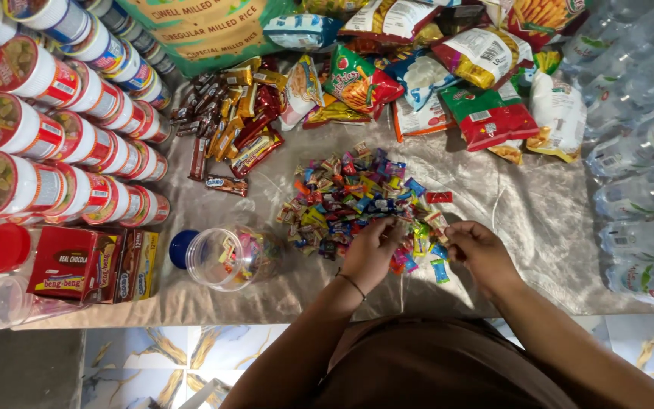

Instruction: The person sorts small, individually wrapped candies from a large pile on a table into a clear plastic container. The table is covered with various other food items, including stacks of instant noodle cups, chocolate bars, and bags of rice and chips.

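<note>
— Where are the hands?
— Both low on the surface (539, 220), at the near edge of the heap of wrapped candies (357, 198). Left hand (370, 254) curled, fingertips down among the wrappers, seemingly pinching one or two; hard to tell exactly which. Right hand (481, 251) closed lightly, thumb and forefinger nipping a small sweet at the heap's right fringe.

— And the candies themselves?
— Spread in a loose mound mid-surface, between the chocolate bars (228, 125) farther back and the person's body. One red piece (439, 197) lying apart at the right.

— Handling?
— Probably very light, small, hard inside, with crinkly and rather slick wrappers. Likely to slide out of a loose pinch. Best taken across the middle of the body, or by a twisted wrapper end. No real risk of breakage.

— Anything close by?
— Clear plastic jar (228, 257) on its side to the left, mouth toward the camera, a few candies inside, blue lid (182, 248) just beside it. Stacked noodle cups (54, 144) at far left, snack bags (486, 98) behind, water bottles (637, 151) along the right.
</note>
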